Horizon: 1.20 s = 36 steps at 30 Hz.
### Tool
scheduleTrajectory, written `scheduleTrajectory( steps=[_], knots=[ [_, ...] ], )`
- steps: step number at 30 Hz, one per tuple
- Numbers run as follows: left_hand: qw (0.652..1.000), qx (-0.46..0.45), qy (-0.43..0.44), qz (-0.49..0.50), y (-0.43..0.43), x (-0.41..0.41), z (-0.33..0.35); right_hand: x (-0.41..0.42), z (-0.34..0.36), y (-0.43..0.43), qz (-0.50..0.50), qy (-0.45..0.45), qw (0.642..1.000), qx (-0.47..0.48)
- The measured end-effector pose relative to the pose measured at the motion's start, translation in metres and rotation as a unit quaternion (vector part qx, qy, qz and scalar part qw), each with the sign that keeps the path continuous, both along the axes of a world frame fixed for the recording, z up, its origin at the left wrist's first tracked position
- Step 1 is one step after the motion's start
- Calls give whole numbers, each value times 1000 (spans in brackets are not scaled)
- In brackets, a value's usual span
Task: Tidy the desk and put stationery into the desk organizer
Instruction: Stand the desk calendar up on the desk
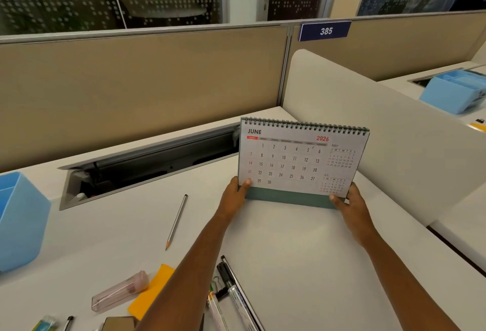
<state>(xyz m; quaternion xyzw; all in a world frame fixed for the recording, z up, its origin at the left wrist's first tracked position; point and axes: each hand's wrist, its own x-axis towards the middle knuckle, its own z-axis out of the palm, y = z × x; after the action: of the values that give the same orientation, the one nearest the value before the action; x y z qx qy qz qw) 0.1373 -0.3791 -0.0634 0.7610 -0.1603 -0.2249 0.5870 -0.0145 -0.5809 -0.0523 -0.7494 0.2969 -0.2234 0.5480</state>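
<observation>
White desk [302, 265] bears pencil [176, 222], seemingly markers [236, 300]; left hand [234, 196], right hand [351, 204] grip the calendar [297, 159].

Calendar [299, 162], gripped by my left hand [234, 194] and right hand [352, 201], blocked 12 o'clock. White divider [368, 130] walled off 1 to 4, just beside my right hand. Open cable trough [147, 162] cut the desk [302, 251] from 9 to 11. Free desktop lay at 6 between my forearms. Pencil [176, 221] lay at 10; markers [231, 291], orange pad [150, 294] and pink case [121, 291] cluttered 7 to 8. Blue organizer [18, 222] stood at 9, well apart.
</observation>
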Motion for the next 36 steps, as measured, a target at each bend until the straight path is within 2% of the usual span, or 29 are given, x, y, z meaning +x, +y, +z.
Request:
scheduleTrajectory(
  steps=[8,18,29,32,36],
  knots=[
    [999,20,-33,-1,-5,4,-2,3,-10,-5,-11,18,999,-24],
    [997,57,-49,-4,-19,1,-2,3,-10,-5,-56,22,998,-11],
    [998,-6,-25,58,-5,-11,-5,-7,-16,-3,-85,-27,996,-5],
    [997,11,-53,52,6,-16,-9,-14,-18,4,-124,-45,991,-16],
    [988,58,-141,33,28,-22,-15,-27,-17,26,-187,-71,980,-20]
  ],
)
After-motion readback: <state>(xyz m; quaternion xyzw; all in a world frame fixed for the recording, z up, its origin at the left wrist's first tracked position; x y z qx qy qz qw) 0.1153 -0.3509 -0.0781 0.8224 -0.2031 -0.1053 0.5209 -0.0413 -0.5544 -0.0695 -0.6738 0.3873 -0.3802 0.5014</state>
